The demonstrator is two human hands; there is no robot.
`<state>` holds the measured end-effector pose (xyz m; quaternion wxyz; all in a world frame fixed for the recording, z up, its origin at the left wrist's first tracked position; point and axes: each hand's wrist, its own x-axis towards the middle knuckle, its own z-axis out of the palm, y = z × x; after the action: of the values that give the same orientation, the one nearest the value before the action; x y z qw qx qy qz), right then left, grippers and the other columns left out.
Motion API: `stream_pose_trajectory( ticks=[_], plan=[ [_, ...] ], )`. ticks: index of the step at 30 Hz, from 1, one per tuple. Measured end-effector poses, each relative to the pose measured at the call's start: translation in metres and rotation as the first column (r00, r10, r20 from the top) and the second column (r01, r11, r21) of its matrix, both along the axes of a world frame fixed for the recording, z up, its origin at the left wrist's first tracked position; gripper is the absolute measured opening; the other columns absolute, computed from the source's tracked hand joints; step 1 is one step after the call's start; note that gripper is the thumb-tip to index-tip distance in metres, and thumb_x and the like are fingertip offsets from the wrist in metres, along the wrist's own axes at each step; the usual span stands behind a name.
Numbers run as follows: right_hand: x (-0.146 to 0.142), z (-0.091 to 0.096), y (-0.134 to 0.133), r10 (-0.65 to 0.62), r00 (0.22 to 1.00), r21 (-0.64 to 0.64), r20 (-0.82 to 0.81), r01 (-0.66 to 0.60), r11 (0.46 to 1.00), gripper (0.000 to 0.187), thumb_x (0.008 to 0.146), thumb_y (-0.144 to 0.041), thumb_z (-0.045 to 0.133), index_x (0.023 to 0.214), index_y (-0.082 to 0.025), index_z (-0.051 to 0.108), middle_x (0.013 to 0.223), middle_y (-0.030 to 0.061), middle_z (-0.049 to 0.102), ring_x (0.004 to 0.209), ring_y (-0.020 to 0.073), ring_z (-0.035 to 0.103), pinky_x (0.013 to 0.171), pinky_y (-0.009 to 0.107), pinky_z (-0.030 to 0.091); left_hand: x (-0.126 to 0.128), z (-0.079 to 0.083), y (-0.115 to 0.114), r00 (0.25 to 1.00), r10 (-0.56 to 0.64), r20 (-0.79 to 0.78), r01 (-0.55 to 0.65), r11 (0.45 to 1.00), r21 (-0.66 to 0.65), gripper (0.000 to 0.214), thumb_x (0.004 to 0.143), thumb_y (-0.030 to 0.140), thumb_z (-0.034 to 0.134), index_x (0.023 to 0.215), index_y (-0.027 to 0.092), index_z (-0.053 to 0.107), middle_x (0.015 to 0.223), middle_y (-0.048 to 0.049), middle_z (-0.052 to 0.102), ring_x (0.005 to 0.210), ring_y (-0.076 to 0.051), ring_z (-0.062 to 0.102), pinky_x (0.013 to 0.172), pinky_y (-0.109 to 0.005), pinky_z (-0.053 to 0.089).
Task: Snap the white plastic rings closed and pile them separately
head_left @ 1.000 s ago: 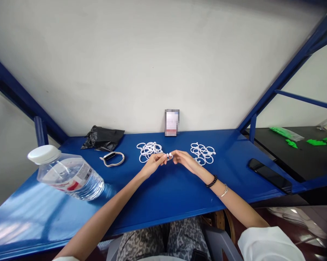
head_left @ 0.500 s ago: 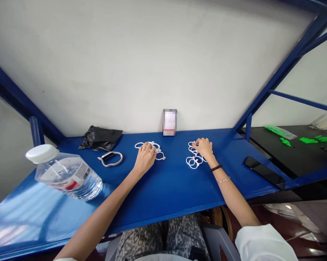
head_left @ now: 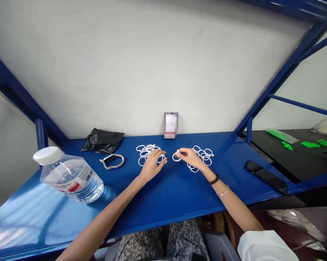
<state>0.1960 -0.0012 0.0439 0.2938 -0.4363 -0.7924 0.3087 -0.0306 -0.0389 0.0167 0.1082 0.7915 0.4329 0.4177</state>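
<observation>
Two heaps of white plastic rings lie on the blue table (head_left: 169,195). My left hand (head_left: 152,164) rests with curled fingers on the right edge of the left heap (head_left: 145,152); whether it grips a ring is hidden. My right hand (head_left: 190,158) is beside the right heap (head_left: 203,155) and pinches one white ring (head_left: 176,156) by its fingertips, lifted just left of that heap. The two hands are a short gap apart. A dark bead bracelet and a thin silver bangle sit on my right wrist.
A large clear water bottle (head_left: 68,174) with a white cap stands at the left. A beige smartwatch (head_left: 111,160) and a crumpled black bag (head_left: 102,139) lie behind it. A small card (head_left: 170,125) leans on the wall. A dark phone (head_left: 267,176) lies at right. Green parts (head_left: 310,144) cover the neighbouring black table.
The hands went out from the middle to the two heaps, then drew back inward. My right hand now carries a ring picked from the right heap.
</observation>
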Motion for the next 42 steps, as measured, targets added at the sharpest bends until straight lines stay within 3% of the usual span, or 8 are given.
stream_pose_trajectory(
  ticks=[4, 11, 17, 23, 30, 34, 38, 42],
  plan=[
    [-0.024, -0.006, -0.022, 0.217, 0.959, -0.284, -0.184, -0.263, 0.922, 0.035, 0.085, -0.050, 0.059, 0.078, -0.016, 0.061, 0.072, 0.0001, 0.061, 0.058, 0.0102, 0.048, 0.059, 0.025, 0.038, 0.006, 0.003, -0.006, 0.988, -0.136, 0.069, 0.148, 0.965, -0.215, 0.029, 0.092, 0.044, 0.051, 0.094, 0.018, 0.064, 0.096, -0.0075, 0.065, 0.093, -0.020, 0.059, 0.074, -0.030, 0.046],
    [-0.028, -0.003, -0.027, 0.098, 0.883, -0.565, -0.458, -0.375, 0.735, 0.036, 0.079, -0.049, 0.069, 0.080, -0.013, 0.063, 0.064, -0.0013, 0.058, 0.047, 0.0054, 0.043, 0.048, 0.022, 0.027, 0.003, 0.016, -0.005, 0.928, -0.183, 0.326, 0.336, 0.791, -0.512, 0.044, 0.084, 0.057, 0.057, 0.067, 0.016, 0.061, 0.072, -0.0033, 0.063, 0.070, -0.015, 0.054, 0.065, -0.027, 0.038],
    [-0.036, -0.011, -0.029, -0.083, 0.655, -0.571, -0.751, -0.581, 0.580, 0.036, 0.079, -0.041, 0.074, 0.066, -0.016, 0.052, 0.058, -0.0068, 0.038, 0.050, 0.0049, 0.026, 0.050, 0.022, 0.024, 0.007, 0.014, -0.010, 0.690, -0.135, 0.711, 0.630, 0.595, -0.498, 0.050, 0.079, 0.062, 0.062, 0.062, 0.017, 0.050, 0.056, 0.0013, 0.047, 0.063, -0.012, 0.046, 0.068, -0.027, 0.038],
    [-0.049, -0.019, -0.038, -0.134, 0.483, -0.474, -0.866, -0.704, 0.529, 0.048, 0.071, -0.039, 0.081, 0.057, -0.018, 0.040, 0.056, -0.0057, 0.035, 0.054, 0.0080, 0.025, 0.054, 0.024, 0.030, 0.011, 0.015, -0.014, 0.611, -0.078, 0.787, 0.693, 0.533, -0.485, 0.061, 0.069, 0.070, 0.065, 0.059, 0.019, 0.034, 0.055, 0.0041, 0.030, 0.056, -0.010, 0.033, 0.058, -0.027, 0.034],
    [-0.045, -0.011, -0.042, -0.115, 0.519, -0.475, -0.847, -0.644, 0.600, 0.041, 0.081, -0.041, 0.070, 0.058, -0.019, 0.044, 0.055, -0.0050, 0.033, 0.053, 0.0095, 0.030, 0.060, 0.028, 0.039, 0.012, 0.025, -0.019, 0.605, -0.120, 0.787, 0.678, 0.596, -0.430, 0.061, 0.074, 0.072, 0.058, 0.061, 0.019, 0.033, 0.059, 0.0029, 0.031, 0.059, -0.011, 0.036, 0.060, -0.029, 0.038],
    [-0.034, -0.006, -0.028, 0.025, 0.716, -0.455, -0.698, -0.470, 0.756, 0.021, 0.085, -0.038, 0.063, 0.086, -0.018, 0.064, 0.081, 0.0024, 0.059, 0.071, 0.0129, 0.052, 0.074, 0.031, 0.045, 0.003, 0.017, -0.009, 0.743, -0.087, 0.663, 0.492, 0.743, -0.453, 0.051, 0.082, 0.066, 0.053, 0.066, 0.018, 0.047, 0.058, 0.0026, 0.038, 0.059, -0.012, 0.039, 0.064, -0.029, 0.038],
    [-0.003, 0.001, -0.003, 0.044, 0.984, -0.098, -0.171, -0.061, 0.993, 0.025, 0.084, -0.016, 0.051, 0.103, -0.020, 0.066, 0.112, 0.0074, 0.059, 0.091, 0.0170, 0.056, 0.086, 0.035, 0.044, -0.011, 0.004, 0.008, 0.962, 0.017, 0.274, 0.067, 0.953, -0.295, 0.042, 0.089, 0.055, 0.049, 0.070, 0.018, 0.059, 0.070, -0.0037, 0.058, 0.075, -0.018, 0.050, 0.070, -0.032, 0.041],
    [0.038, 0.008, 0.016, -0.177, 0.897, 0.238, 0.405, 0.083, 0.968, 0.041, 0.075, 0.004, 0.039, 0.094, -0.019, 0.068, 0.107, 0.0091, 0.060, 0.102, 0.0229, 0.051, 0.092, 0.041, 0.039, -0.025, -0.002, 0.019, 0.983, 0.155, -0.101, -0.150, 0.987, 0.061, 0.028, 0.095, 0.034, 0.047, 0.077, 0.019, 0.063, 0.079, -0.0080, 0.064, 0.095, -0.026, 0.052, 0.082, -0.039, 0.042]
  ],
)
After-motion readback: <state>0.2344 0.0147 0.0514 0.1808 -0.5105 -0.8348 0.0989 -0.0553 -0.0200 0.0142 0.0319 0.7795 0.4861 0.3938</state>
